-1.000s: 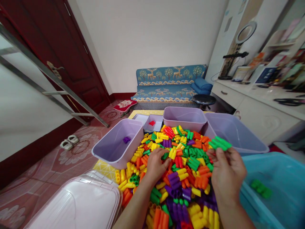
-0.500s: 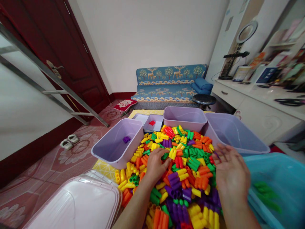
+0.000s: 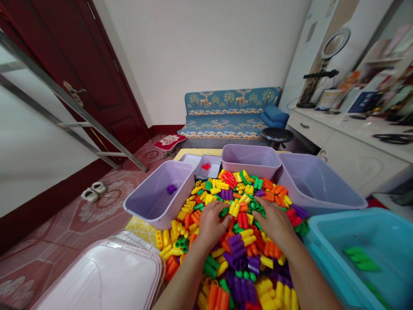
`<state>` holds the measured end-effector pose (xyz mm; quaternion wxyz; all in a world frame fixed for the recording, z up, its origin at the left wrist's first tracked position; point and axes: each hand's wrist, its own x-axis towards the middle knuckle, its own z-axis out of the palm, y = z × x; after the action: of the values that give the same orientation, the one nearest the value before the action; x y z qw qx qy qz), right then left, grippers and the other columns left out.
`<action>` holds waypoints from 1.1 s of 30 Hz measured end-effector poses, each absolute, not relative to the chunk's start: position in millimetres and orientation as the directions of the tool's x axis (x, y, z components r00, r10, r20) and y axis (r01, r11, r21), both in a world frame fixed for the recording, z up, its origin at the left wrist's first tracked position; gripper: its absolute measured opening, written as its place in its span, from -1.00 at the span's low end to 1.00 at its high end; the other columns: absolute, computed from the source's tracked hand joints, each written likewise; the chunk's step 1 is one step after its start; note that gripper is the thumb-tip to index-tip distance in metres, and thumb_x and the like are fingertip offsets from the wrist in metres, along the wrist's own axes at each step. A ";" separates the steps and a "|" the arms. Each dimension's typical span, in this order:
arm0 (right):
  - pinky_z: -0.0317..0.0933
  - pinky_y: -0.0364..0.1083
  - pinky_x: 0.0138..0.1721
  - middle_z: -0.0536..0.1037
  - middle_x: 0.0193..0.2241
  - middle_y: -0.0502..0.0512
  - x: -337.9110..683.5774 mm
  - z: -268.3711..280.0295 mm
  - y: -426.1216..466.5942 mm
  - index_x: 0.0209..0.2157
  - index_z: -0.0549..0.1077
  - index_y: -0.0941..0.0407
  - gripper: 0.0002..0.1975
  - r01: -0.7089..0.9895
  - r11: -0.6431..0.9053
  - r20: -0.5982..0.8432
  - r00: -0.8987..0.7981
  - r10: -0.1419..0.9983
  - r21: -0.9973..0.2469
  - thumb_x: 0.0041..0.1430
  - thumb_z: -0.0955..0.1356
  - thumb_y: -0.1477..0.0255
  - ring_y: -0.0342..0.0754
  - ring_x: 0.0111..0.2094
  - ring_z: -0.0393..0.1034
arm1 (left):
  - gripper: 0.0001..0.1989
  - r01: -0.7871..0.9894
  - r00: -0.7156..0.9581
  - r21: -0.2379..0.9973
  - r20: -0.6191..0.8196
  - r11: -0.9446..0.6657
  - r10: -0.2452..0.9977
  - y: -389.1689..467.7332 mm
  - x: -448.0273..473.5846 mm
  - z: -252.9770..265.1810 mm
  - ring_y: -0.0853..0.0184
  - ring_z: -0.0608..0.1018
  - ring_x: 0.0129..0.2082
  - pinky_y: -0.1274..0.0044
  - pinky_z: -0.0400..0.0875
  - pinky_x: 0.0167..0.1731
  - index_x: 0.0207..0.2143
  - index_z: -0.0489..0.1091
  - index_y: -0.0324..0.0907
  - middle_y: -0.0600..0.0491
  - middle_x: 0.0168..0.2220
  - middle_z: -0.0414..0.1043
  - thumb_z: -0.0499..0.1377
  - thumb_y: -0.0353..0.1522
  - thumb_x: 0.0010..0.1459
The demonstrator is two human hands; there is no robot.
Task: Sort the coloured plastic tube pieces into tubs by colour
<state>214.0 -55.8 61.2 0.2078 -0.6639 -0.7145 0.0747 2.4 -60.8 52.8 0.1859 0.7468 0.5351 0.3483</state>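
Note:
A heap of plastic tube-shaped pieces (image 3: pixel 238 245) in yellow, green, orange, purple and red spreads in front of me. My left hand (image 3: pixel 211 221) rests on the heap, thumb and fingers apart around a green piece (image 3: pixel 223 211); no firm grip on it shows. Opposite, my right hand (image 3: pixel 273 220) reaches down with its fingers spread, touching a cluster of green pieces (image 3: pixel 258 206). Its fingertips are partly hidden among them. In the blue bin (image 3: pixel 325 224) at the right lie green pieces (image 3: pixel 362 258).
A lilac bin (image 3: pixel 145 211) with purple pieces stands left. Two more lilac bins, one at the back (image 3: pixel 250 161) and one at back right (image 3: pixel 322 185), border the heap. A small tray (image 3: pixel 211 171) holds red pieces. Clear lids (image 3: pixel 106 275) lie front left.
My right hand has swung left from beside the blue bin onto the green pieces, its palm turned down. Another green piece now shows in the blue bin. My left hand has stayed put.

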 end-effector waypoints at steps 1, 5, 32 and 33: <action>0.19 0.12 0.07 0.47 0.02 0.26 209.8 63.8 -55.6 0.10 0.35 0.20 -0.54 0.901 0.137 0.199 -0.058 0.978 -0.411 0.15 0.26 0.44 0.14 0.03 0.35 | -0.71 0.672 0.187 0.648 0.320 -0.358 0.929 -60.9 2.4 52.6 0.20 0.49 -0.09 0.37 0.34 -0.05 -0.12 0.47 -0.08 0.02 -0.11 0.48 0.23 -0.34 0.05; 0.12 0.04 0.16 0.41 0.10 0.16 191.4 76.2 -58.1 0.10 0.36 0.13 -0.49 0.807 0.254 0.222 -0.156 0.963 -0.533 0.08 0.22 0.58 0.01 0.11 0.29 | -0.54 0.677 0.201 0.636 0.325 -0.371 0.924 -61.5 1.3 51.7 0.19 0.46 -0.04 0.35 0.32 -0.01 0.06 0.37 -0.03 0.02 -0.06 0.46 0.23 -0.35 0.05; 0.24 -0.05 -0.02 0.47 0.01 0.19 176.2 74.2 -32.0 0.07 0.40 0.15 -0.53 0.801 0.250 0.175 -0.183 0.967 -0.544 0.09 0.27 0.57 -0.01 -0.07 0.41 | -0.61 0.661 0.125 0.678 0.322 -0.321 0.938 -57.4 0.9 41.9 0.20 0.48 -0.01 0.34 0.35 0.02 0.12 0.31 -0.15 -0.07 -0.02 0.48 -0.01 -0.35 0.27; 0.26 -0.07 -0.07 0.48 -0.01 0.18 175.0 74.9 -30.7 0.07 0.40 0.14 -0.52 0.801 0.240 0.156 -0.184 0.970 -0.549 0.08 0.27 0.57 -0.03 -0.12 0.43 | -0.62 0.662 0.125 0.677 0.323 -0.321 0.938 -57.6 1.0 42.4 0.20 0.49 -0.02 0.34 0.35 0.01 0.12 0.31 -0.15 -0.07 -0.03 0.48 -0.01 -0.35 0.26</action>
<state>175.0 -30.7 74.9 0.2425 -0.5911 -0.7491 0.1751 1.0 -57.6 42.4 0.1887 0.7258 0.5513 0.3656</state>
